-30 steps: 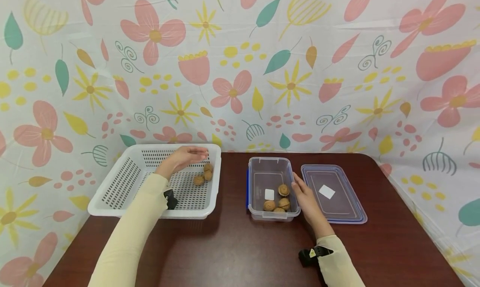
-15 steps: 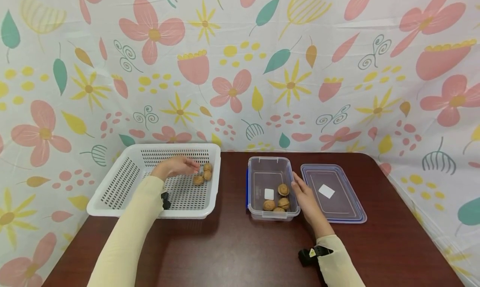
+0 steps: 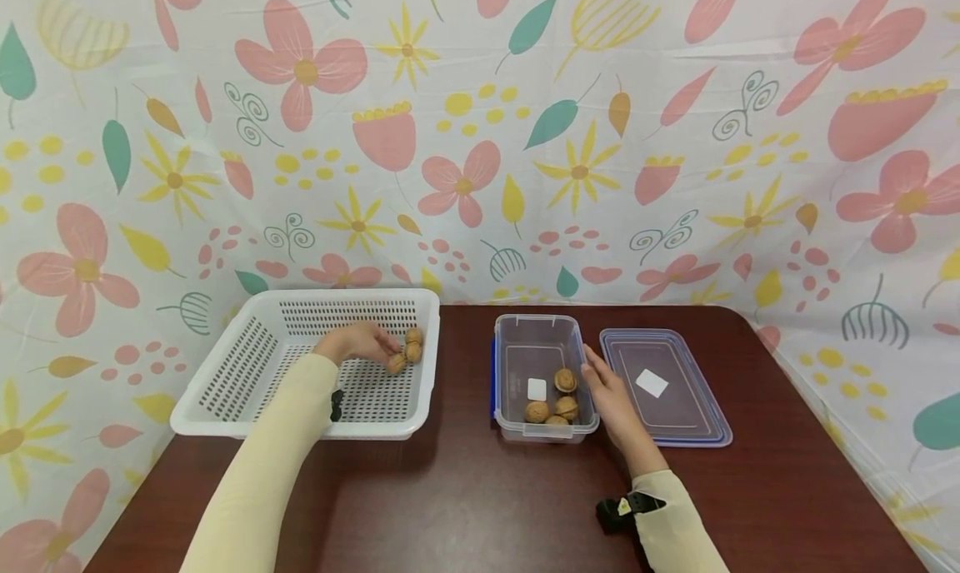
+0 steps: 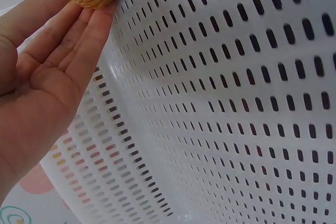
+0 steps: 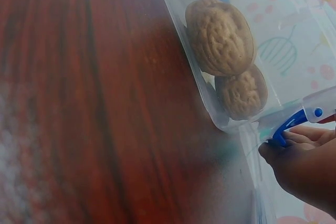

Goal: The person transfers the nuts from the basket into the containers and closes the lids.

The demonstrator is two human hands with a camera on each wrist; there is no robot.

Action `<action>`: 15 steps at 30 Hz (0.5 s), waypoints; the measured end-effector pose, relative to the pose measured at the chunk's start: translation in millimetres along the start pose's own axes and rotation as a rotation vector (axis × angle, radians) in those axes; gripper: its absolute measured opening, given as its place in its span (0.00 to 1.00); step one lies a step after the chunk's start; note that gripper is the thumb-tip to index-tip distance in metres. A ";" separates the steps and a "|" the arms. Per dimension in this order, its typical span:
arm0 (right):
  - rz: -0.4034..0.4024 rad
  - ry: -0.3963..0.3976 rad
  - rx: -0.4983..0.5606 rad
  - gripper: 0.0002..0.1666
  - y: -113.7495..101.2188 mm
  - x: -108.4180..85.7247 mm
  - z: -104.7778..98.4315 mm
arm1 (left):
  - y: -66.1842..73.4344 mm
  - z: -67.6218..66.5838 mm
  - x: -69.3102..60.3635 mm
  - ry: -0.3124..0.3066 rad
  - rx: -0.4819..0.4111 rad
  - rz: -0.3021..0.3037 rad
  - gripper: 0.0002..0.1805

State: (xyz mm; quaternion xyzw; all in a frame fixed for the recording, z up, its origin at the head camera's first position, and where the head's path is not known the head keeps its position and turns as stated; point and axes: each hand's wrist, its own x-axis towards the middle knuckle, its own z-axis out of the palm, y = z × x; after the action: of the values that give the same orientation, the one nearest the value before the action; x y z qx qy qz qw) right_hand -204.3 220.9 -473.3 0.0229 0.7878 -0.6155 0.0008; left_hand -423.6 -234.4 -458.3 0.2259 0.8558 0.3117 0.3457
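1. Sleeves (image 3: pixel 262 465), cream-coloured, enter at the bottom of my head view; I see a black wrist device (image 3: pixel 615 515) strapped on the right one.
2. Dark reddish-brown tabletop (image 3: pixel 465 506) spreads out between them, glossy on my side.
3. The right hand (image 3: pixel 611 390) has its fingers extended along the right wall of a clear plastic container (image 3: pixel 525 361), touching it and gripping nothing that I can make out. My right-wrist feed shows a blue latch (image 5: pixel 286 127) by that hand.
4. Inside the container I count four walnuts (image 3: pixel 566 407), mostly toward its near end, beside a white square label (image 3: pixel 537 389).
5. Right of it, the blue-edged lid (image 3: pixel 686 398) lies flat.
6. Over on the left, the left hand (image 3: pixel 358 342) pinches one walnut (image 3: pixel 396 364) between thumb and fingers, inside a white perforated basket (image 3: pixel 382 430); two more nuts (image 3: pixel 413 351) sit just beside it.
7. Farthest back, I have a floral cloth (image 3: pixel 465 181) hanging.
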 end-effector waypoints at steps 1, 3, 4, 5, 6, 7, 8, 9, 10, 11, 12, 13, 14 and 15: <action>-0.001 0.000 0.000 0.32 0.4 0.5 -0.1 | -6.7 -8.9 6.5 -0.037 0.000 0.023 0.25; -0.001 0.007 0.003 0.31 1.1 1.5 -0.4 | -16.8 -27.6 15.6 -0.109 -0.032 0.055 0.26; -0.002 0.007 0.003 0.32 2.0 2.4 -0.7 | -19.8 -31.7 19.4 -0.125 -0.019 0.041 0.26; -0.002 0.008 0.002 0.32 2.3 2.9 -1.0 | -22.1 -34.7 22.4 -0.129 -0.023 0.028 0.26; 0.000 0.008 0.001 0.32 2.7 3.4 -1.2 | -23.8 -36.6 24.6 -0.124 -0.003 0.011 0.27; 0.001 0.009 0.002 0.32 2.8 3.7 -1.3 | -25.7 -37.1 26.2 -0.107 0.022 -0.010 0.28; 0.002 0.008 0.003 0.31 2.8 3.7 -1.4 | -27.0 -36.3 27.0 -0.086 0.025 -0.027 0.29; 0.001 0.007 0.004 0.31 3.2 3.9 -1.3 | -31.0 -33.2 28.9 -0.051 0.043 -0.032 0.29; 0.000 0.005 0.002 0.31 3.5 4.0 -1.2 | -32.6 -30.0 29.3 -0.028 0.050 -0.046 0.30; 0.000 0.004 0.003 0.31 3.8 3.9 -1.0 | -33.0 -27.2 28.3 -0.003 0.057 -0.053 0.31; 0.001 0.002 0.002 0.31 3.6 3.6 -0.7 | -35.6 -22.6 28.9 0.024 0.084 -0.067 0.31; 0.000 0.001 0.004 0.32 3.4 2.9 -0.6 | -35.5 -19.2 27.0 0.046 0.096 -0.071 0.31; -0.001 0.000 0.004 0.32 3.4 2.3 -0.6 | -38.2 -15.6 26.0 0.064 0.081 -0.050 0.31; -0.001 0.002 0.005 0.32 3.2 1.8 -0.5 | -31.2 -9.5 18.9 0.094 0.086 -0.055 0.30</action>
State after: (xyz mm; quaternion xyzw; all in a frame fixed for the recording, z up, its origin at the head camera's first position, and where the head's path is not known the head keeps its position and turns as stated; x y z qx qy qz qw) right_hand -206.0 222.2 -476.4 0.0229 0.7862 -0.6176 -0.0003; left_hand -448.3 -248.6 -483.0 0.2018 0.8895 0.2754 0.3037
